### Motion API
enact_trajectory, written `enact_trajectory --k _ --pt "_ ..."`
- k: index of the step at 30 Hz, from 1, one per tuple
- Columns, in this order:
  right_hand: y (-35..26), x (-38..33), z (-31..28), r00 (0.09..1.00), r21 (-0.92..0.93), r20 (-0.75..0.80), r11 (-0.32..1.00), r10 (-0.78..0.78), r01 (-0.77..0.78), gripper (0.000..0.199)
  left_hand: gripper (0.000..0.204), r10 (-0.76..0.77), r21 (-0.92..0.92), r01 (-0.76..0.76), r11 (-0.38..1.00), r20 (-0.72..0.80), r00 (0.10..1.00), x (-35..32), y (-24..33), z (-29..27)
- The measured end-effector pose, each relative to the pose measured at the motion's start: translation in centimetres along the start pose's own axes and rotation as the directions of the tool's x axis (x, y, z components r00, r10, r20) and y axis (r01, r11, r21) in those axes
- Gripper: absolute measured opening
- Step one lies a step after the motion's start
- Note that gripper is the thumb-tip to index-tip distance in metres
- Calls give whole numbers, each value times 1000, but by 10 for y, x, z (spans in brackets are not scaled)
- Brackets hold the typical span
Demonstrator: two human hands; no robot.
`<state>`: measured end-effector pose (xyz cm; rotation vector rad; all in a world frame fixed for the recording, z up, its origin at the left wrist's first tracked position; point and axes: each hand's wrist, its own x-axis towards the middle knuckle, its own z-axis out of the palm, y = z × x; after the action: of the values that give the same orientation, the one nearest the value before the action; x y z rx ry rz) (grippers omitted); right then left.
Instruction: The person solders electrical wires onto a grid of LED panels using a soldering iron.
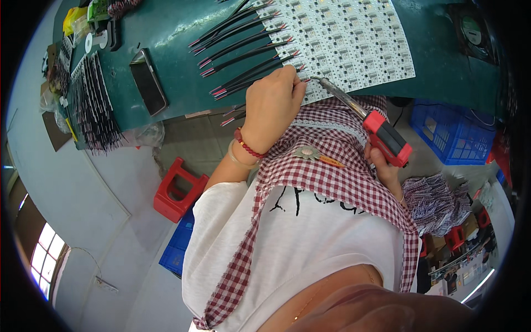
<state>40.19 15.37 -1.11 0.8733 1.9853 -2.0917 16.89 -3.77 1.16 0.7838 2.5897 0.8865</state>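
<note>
My left hand (pixel 271 105) is closed in a pinch at the near left edge of a white circuit board panel (pixel 354 44). Its fingers grip a black cable, mostly hidden beneath the hand, whose bared wire end meets the board. In my right hand (pixel 383 166) is a red and black soldering iron (pixel 387 137). The iron's metal tip points up and left, close to my left fingertips at the panel edge. More black cables (pixel 243 47) with pink and dark wire ends lie in a row along the panel's left side.
On the green table (pixel 182 33) lie a phone (pixel 148 83) and a bundle of finished-looking wired strips (pixel 94 99). A dark round device (pixel 471 30) stands at right. Below are a red stool (pixel 178 191), a blue crate (pixel 451 133) and a heap of wired pieces (pixel 437 205).
</note>
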Motion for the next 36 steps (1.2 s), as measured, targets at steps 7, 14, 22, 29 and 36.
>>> enact_trajectory --k 7,14,22,29,36 --pt "-8 1 4 999 -45 35 999 2 -1 16 18 -18 20 18 1000 -6 1000 1 1 1" --pt "-16 0 6 999 124 28 992 18 -21 15 18 -10 47 10 999 5 1000 2 1 1" --pt "-32 3 12 999 171 35 985 -13 7 18 17 -17 79 15 997 32 999 4 1 -2" --pt "-32 3 13 1000 142 14 990 10 -12 17 18 25 33 -28 999 77 997 5 -3 -5" --pt "-16 -3 7 997 59 29 995 78 -80 15 16 10 45 -13 999 80 997 5 -3 -3"
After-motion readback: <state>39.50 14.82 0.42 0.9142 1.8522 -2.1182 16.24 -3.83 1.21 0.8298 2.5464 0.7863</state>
